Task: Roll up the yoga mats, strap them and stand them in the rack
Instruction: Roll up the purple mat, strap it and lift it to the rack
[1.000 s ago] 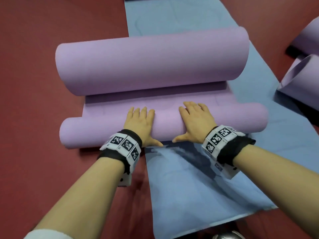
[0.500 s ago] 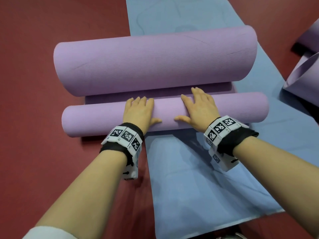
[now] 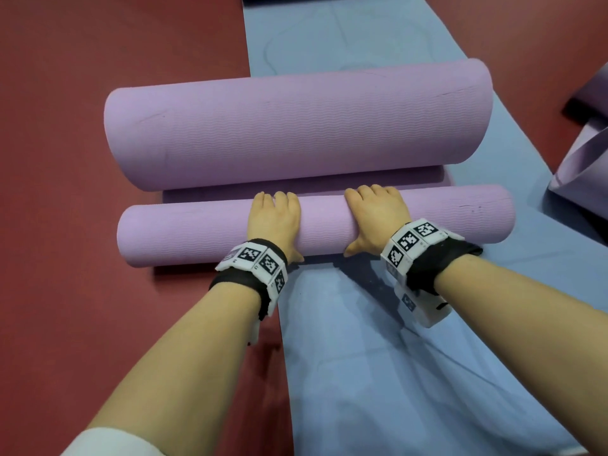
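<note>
Both rolls [image 3: 427, 218] nearly edge to edge

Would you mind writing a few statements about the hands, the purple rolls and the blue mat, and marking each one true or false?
1. Both hands, the left hand and the right hand, rest on the thinner purple roll. True.
2. The thicker purple roll lies nearer to the person than the thinner one. False: it lies farther away, beyond the hands.
3. A blue mat lies flat under the purple rolls. True.
4. A strap is fastened around the thinner roll. False: no strap shows on it.
5. The floor beside the mats is green. False: it is dark red.
</note>
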`<state>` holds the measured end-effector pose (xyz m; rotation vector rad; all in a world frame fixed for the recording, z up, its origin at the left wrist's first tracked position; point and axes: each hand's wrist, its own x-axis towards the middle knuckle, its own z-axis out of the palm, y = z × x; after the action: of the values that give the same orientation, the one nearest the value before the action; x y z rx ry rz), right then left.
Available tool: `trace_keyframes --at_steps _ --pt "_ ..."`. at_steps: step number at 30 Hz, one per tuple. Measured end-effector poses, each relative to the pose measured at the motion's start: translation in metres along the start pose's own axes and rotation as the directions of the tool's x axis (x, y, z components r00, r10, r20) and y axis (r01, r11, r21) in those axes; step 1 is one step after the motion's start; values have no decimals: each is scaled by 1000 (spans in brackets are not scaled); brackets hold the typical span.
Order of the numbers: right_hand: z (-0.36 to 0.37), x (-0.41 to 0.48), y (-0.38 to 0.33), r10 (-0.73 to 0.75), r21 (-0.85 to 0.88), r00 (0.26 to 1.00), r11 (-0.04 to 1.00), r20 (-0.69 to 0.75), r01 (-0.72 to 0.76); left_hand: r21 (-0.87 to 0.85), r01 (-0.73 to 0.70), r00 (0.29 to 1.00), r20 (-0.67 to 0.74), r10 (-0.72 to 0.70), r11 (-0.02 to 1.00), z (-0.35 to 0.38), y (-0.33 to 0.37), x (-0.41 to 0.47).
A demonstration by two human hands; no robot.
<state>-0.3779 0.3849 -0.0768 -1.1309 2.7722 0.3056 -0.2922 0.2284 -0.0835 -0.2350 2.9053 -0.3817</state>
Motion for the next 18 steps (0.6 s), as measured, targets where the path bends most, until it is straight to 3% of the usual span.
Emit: trace_keyframes --at_steps 2,5,10,14,16,18 --pt "-3 -1 0 -29 1 1000 1000 -6 29 -32 -27 999 -38 26 999 -4 -3 -3" --pt "-8 -12 1 -103 -6 994 995 41 103 -46 -88 996 18 89 995 -13 -10 -16" --pt "-13 -40 0 -260 140 910 964 322 226 -180 -194 944 232 233 964 -10 -9 -54" --pt "-20 -30 -3 -269 317 819 942 507 112 -423 -65 853 447 271 904 -10 -14 -48" --pt "-22 -22 -3 -272 340 789 936 551 86 -529 30 781 542 310 848 -11 -18 -36" --pt "-20 -20 -3 -267 328 781 941 565 84 -608 143 771 563 297 781 -10 -24 -25"
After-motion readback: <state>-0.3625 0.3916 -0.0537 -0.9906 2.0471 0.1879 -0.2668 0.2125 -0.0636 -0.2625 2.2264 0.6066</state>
